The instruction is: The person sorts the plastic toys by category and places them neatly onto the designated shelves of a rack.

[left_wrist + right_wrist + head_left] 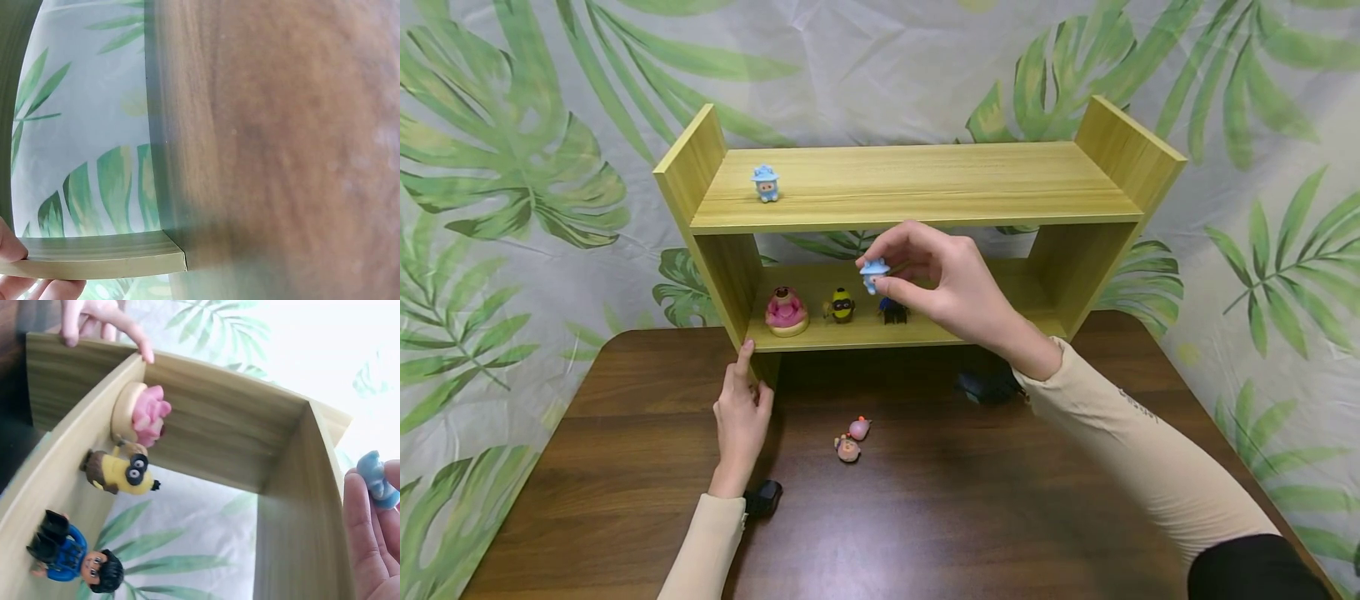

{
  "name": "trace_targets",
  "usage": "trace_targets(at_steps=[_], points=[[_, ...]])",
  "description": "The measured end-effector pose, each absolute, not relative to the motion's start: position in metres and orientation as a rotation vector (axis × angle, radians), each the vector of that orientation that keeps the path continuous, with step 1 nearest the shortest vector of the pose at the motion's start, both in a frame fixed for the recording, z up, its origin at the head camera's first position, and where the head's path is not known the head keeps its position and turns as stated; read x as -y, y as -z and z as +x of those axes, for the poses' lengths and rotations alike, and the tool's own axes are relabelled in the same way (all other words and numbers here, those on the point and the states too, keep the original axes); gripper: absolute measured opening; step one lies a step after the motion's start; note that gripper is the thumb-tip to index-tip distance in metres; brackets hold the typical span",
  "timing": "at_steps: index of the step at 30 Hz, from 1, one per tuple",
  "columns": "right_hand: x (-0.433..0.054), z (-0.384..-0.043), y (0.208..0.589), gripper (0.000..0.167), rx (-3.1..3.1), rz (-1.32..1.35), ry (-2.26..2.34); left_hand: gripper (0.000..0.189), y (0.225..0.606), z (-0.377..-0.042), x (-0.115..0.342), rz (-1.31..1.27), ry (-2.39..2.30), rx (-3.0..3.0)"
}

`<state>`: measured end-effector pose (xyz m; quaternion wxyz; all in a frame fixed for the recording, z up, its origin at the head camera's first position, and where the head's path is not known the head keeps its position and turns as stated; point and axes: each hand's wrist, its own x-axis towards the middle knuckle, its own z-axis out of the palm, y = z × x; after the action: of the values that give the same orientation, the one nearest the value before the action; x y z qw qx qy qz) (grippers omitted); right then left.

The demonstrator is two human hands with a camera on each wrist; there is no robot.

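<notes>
R fingers (895,237) pinch blue fig. (873,270); L fingers (744,363) prob. grip shelf (940,185).

- Top shelf (940,187): a blue doll (766,187) stands near the left end; bare board runs from it to the raised right side panel (1127,162).
- Middle shelf (865,335): a pink toy (786,312), yellow toy (843,308) and boy doll (67,557) block the left and middle, small gaps between; the right grip (951,279) hides part of the rest.
- Below that shelf: a broad opening, the left grip (743,412) at its left edge.
- Desk (1075,517): two small toys (847,451) lie in front; room either side.
</notes>
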<state>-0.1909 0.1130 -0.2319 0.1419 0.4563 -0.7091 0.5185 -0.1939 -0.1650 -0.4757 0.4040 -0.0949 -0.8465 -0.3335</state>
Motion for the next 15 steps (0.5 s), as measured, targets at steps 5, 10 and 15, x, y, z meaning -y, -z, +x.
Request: trace_targets(at_steps=[5, 10, 15], points=[[-0.112, -0.193, 0.224, 0.020, 2.033, 1.316, -1.498, 0.082, 0.475, -0.193, 0.165, -0.244, 0.842, 2.144], [-0.110, -0.194, 0.217, 0.020, 2.022, 1.314, -1.516, 0.083, 0.475, -0.194, 0.165, -0.240, 0.843, 2.138], [-0.108, -0.196, 0.211, 0.019, 2.031, 1.295, -1.532, 0.085, 0.476, -0.195, 0.165, -0.240, 0.839, 2.141]])
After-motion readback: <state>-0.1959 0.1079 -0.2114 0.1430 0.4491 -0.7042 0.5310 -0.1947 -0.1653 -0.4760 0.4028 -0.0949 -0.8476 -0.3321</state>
